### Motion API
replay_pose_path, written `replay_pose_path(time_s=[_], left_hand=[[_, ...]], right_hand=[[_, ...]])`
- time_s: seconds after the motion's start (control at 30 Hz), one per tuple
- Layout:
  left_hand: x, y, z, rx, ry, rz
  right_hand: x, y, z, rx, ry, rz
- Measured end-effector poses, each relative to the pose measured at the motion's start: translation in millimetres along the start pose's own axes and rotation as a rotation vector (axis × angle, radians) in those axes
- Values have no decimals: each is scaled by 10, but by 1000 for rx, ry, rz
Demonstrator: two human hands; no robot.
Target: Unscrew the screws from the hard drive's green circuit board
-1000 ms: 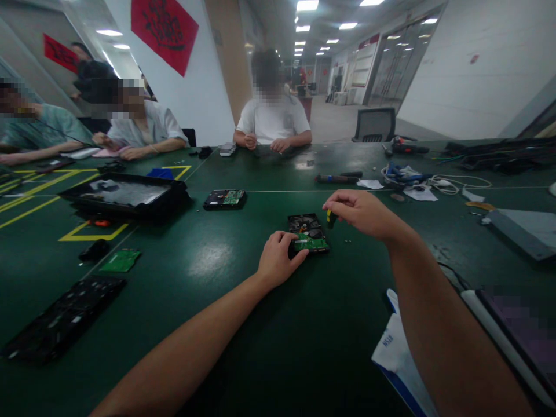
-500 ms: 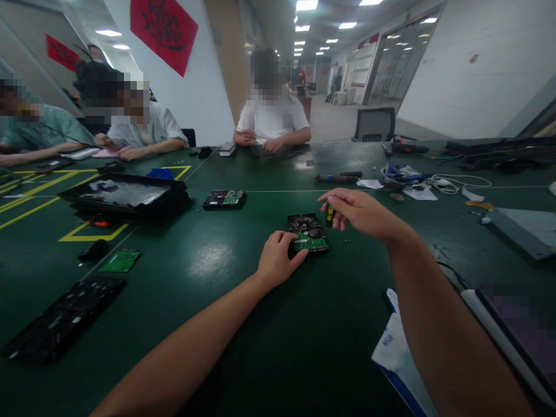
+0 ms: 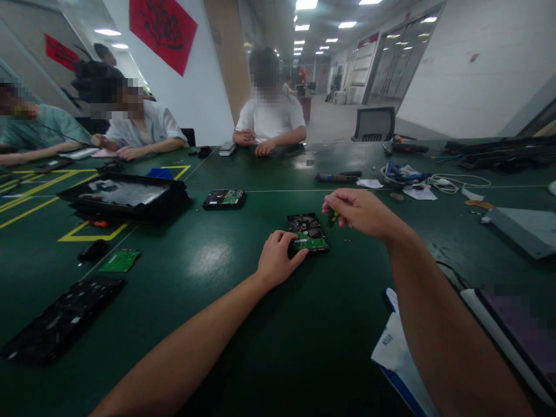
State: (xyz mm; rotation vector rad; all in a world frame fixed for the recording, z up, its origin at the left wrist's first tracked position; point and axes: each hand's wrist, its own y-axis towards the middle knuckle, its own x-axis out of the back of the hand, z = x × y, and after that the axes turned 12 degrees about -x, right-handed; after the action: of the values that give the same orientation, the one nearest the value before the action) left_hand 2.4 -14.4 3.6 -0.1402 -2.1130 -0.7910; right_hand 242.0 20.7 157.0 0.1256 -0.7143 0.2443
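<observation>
Head view, starting at the left of the frame: the black tray (image 3: pixel 125 194), the loose green circuit board (image 3: pixel 120 260) and the flat black panel (image 3: pixel 61 318) lie on the green table (image 3: pixel 208 324) exactly as they did a second ago. So does the second hard drive (image 3: pixel 225 198), just right of the tray.

At centre, my left hand (image 3: pixel 278 258) has not moved. It is curled over the near-left corner of the hard drive (image 3: pixel 307 231), pressing it to the table, board side up.

The change is just right of that. My right hand (image 3: pixel 360 213) pinches a small screwdriver (image 3: pixel 332 217) upright at the drive's far-right corner. Half a second ago the fingers were fanned out and the yellow of the handle showed; now they have closed round it and the yellow is mostly covered. I read that as the handle being rolled between the fingertips, so the turning at that corner is under way. I cannot see the tip, so I cannot tell whether it sits on a screw.

Further right, the tangle of cables (image 3: pixel 408 174) and the white-and-blue paper (image 3: pixel 399 347) under my forearm are unchanged.
</observation>
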Motion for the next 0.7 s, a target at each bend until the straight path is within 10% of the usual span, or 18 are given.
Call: replay_pose_path(time_s=[0.7], left_hand=[[2, -6, 20, 3, -2, 4]], right_hand=[[-3, 7, -25, -11, 55, 28]])
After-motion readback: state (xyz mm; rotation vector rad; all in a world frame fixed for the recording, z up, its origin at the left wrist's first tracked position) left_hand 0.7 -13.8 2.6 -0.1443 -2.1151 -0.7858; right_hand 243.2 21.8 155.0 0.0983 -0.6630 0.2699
